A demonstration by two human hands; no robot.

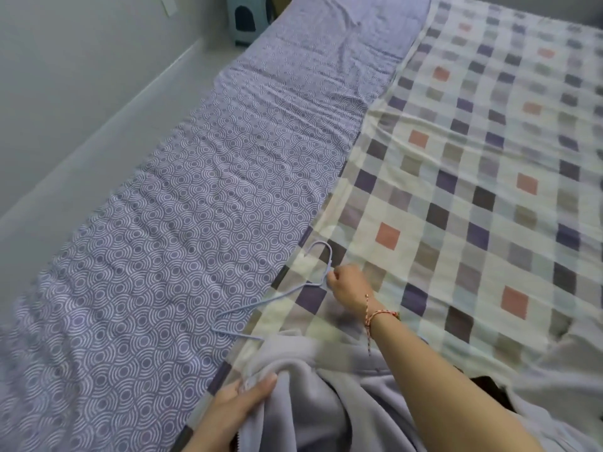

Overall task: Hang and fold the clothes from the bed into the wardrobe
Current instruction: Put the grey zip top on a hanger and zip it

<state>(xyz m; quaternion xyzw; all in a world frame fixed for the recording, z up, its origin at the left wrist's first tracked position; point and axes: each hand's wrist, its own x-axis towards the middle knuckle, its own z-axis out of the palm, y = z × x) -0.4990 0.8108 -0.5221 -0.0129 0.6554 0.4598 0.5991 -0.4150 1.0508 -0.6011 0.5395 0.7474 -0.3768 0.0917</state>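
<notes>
Blue hanger [277,297] in right hand [347,285]

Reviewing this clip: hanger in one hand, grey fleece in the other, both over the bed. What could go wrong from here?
1. The right hand holds the thin wire hanger only at its neck. Its lower end lies along the edge of the checked blanket and may snag there when lifted.
2. The left hand grips a bunched fold of the fleece garment. No neck opening shows, so threading the hanger may be fumbled.

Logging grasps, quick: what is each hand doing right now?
Left hand: grips the grey garment.
Right hand: grips the blue hanger at its neck.
</notes>
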